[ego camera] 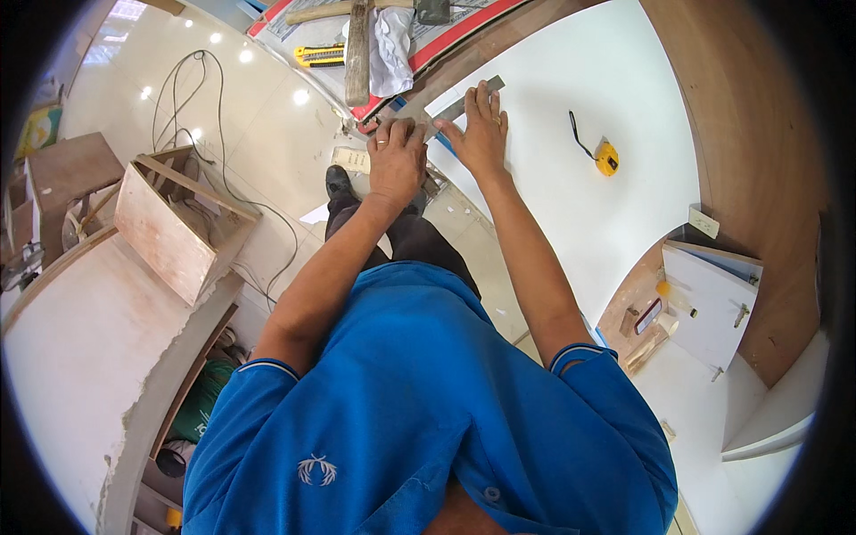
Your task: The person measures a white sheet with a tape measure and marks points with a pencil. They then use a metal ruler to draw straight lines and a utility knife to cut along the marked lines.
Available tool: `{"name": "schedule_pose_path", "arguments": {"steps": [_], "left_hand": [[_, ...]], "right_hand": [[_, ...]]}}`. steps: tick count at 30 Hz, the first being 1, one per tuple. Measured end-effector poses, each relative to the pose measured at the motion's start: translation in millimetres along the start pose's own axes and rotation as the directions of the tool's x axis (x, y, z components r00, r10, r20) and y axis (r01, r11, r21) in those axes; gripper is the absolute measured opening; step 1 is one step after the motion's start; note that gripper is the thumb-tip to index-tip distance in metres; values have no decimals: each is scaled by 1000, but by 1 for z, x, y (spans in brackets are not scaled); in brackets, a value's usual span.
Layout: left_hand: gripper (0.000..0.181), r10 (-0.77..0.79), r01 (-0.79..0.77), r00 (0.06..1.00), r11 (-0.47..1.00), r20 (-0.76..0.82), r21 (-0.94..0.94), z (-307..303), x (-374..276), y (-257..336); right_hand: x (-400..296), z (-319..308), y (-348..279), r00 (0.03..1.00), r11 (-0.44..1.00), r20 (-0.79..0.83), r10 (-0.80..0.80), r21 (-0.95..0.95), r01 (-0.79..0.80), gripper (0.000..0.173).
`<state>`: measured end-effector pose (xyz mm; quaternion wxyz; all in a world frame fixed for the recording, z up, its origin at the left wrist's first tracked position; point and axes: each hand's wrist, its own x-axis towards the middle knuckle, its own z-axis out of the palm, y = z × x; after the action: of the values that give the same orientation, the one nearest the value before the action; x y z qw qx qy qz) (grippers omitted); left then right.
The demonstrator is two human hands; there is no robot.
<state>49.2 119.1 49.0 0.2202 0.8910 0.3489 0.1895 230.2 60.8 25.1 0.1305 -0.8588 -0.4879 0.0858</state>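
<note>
My right hand [483, 137] presses a flat metal ruler [496, 83] down near the corner of a large white board [582, 221]. Its fingers lie across the strip and its thumb points towards my left hand. My left hand [398, 157] is at the board's near-left edge, beside the ruler's other end, with its fingers curled downward. Whatever may be under those fingers is hidden. A strip of blue [444, 144] shows along the board's edge between the hands. Farther right on the board lies a yellow tape measure [607, 159] with a black wrist strap.
Ahead, a red-edged package [441, 57] bears a wooden handle [357, 60], a yellow utility knife [309, 56] and crumpled white paper [391, 53]. A cable [224, 160] loops over the tiled floor, left. Beside it stands a wooden box [167, 231]. A cabinet door [712, 294] stands at right.
</note>
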Motion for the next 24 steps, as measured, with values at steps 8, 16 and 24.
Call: {"name": "schedule_pose_path", "arguments": {"steps": [8,16,24], "left_hand": [[37,-23,27,999,989,32,-147,2,0,-8],[37,34,-17,996,979,78,-201,-6,6,-15],[38,82,-66,993,983,86,-170,-10,11,-20]], "right_hand": [[3,-2,-2,993,987,-114,21,162,-3,108],[11,-19,-13,998,996,14,62,59,-62,109],[4,-18,-19,996,996,2,85,-18,-85,111]]}}
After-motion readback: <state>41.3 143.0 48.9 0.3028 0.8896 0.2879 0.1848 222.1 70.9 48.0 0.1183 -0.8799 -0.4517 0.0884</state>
